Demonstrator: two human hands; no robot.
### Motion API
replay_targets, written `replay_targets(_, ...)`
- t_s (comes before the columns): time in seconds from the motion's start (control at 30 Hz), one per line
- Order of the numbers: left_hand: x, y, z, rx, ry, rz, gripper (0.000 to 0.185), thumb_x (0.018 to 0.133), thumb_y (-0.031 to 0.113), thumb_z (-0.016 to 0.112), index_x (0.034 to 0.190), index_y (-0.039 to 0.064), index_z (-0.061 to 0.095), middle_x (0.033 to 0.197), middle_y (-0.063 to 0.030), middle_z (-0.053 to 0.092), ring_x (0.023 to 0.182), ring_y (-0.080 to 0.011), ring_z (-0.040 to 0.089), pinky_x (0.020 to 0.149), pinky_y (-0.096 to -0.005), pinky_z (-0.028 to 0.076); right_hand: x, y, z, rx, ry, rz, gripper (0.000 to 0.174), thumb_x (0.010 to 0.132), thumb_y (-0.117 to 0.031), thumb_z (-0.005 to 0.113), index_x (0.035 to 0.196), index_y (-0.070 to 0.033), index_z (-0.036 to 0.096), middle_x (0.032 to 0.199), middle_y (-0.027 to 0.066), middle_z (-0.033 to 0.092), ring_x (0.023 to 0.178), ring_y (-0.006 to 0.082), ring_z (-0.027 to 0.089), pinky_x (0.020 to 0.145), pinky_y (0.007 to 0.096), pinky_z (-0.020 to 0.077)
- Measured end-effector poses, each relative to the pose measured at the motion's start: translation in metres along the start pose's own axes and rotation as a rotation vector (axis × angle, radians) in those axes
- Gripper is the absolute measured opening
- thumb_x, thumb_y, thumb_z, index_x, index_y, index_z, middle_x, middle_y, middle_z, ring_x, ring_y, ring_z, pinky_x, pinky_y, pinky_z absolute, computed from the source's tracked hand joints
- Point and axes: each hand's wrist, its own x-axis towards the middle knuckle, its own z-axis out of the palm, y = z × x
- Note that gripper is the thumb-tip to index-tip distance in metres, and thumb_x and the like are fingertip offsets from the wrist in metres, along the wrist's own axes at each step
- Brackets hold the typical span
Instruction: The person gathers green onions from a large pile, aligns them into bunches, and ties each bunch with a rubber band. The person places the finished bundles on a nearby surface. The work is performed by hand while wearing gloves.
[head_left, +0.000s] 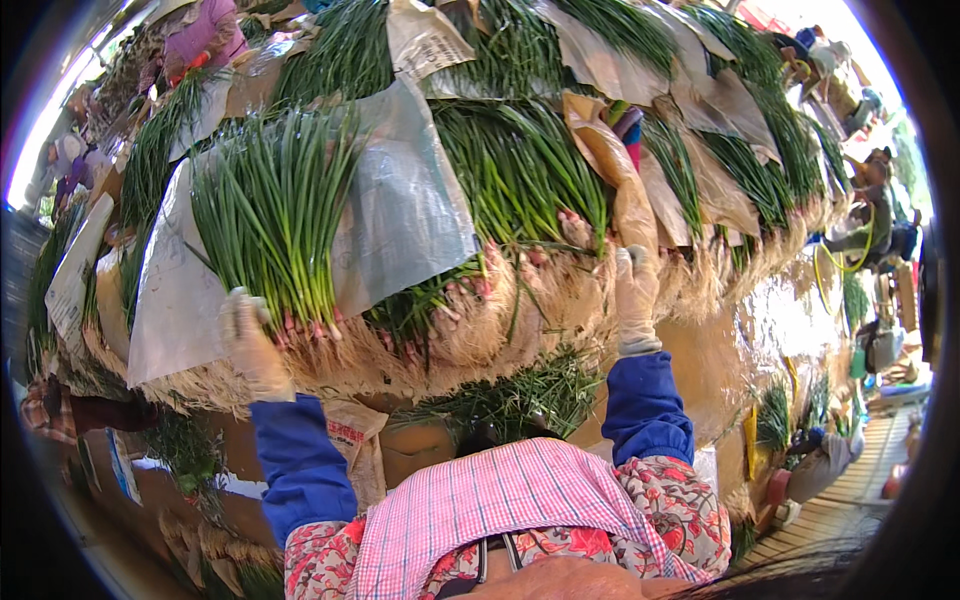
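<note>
My left hand, in a pale translucent glove, is against the left side of a spread bundle of green scallions, near its pinkish bulbs. Its fingers point forward and no grip shows. Under that bundle is a clear plastic sheet. More scallions lie to the right, their bulbs and pale roots towards me. At their right edge is my gloved right hand, by the near end of a crumpled tan sheet or sleeve. Its fingertips are partly hidden, so I cannot tell whether it grips anything.
Rows of scallions separated by sheets continue behind. Cut green leaves lie below the root edge, near a printed sack. A person in purple is at the upper left; another person is at the right, beside a yellow hose.
</note>
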Motion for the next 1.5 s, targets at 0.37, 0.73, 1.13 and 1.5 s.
replay_targets(0.37, -0.199, 0.0, 0.221, -0.118, -1.116, -0.32, 0.025, 0.087, 0.015, 0.058, 0.106, -0.001, 0.059, 0.089, -0.0028, 0.062, 0.082, -0.0108, 0.056, 0.074, -0.0218, 0.045, -0.045, 0.005, -0.007, -0.234, -0.492, -0.056, 0.029, 0.083, -0.034, 0.054, 0.089, -0.008, 0.065, 0.077, 0.0165, 0.064, 0.072, 0.0272, 0.062, 0.069, 0.0365, 0.0478)
replay_targets(0.73, -0.239, -0.016, 0.244, -0.034, -1.044, -0.3, 0.02, 0.086, 0.008, 0.052, 0.104, -0.001, 0.054, 0.09, -0.0064, 0.06, 0.079, -0.0142, 0.058, 0.066, -0.0249, 0.047, -0.043, 0.035, -0.029, 0.876, -0.587, 0.145, 0.02, 0.085, -0.011, 0.054, 0.1, 0.0, 0.059, 0.088, 0.0017, 0.059, 0.077, 0.0095, 0.054, 0.069, 0.0246, 0.0454)
replay_targets(1.13, -0.259, 0.001, 0.255, 0.027, -1.017, -0.249, 0.033, 0.092, 0.015, 0.049, 0.122, 0.002, 0.049, 0.084, 0.0002, 0.054, 0.059, -0.0059, 0.044, 0.051, -0.0198, 0.037, -0.019, 0.048, -0.02, 0.255, -0.732, -0.229, 0.034, 0.083, -0.03, 0.051, 0.103, -0.005, 0.063, 0.092, 0.0141, 0.065, 0.086, 0.0252, 0.06, 0.081, 0.0358, 0.0456)
replay_targets(1.5, -0.281, 0.03, 0.236, -0.143, -0.888, -0.752, 0.013, 0.088, 0.019, 0.053, 0.087, 0.006, 0.056, 0.06, 0.0009, 0.049, 0.047, -0.0085, 0.043, 0.041, -0.0233, 0.035, -0.001, 0.055, -0.012, 1.146, -1.127, 0.773, 0.033, 0.087, -0.038, 0.052, 0.079, -0.007, 0.061, 0.065, 0.0027, 0.059, 0.054, 0.0139, 0.054, 0.048, 0.0287, 0.0432)
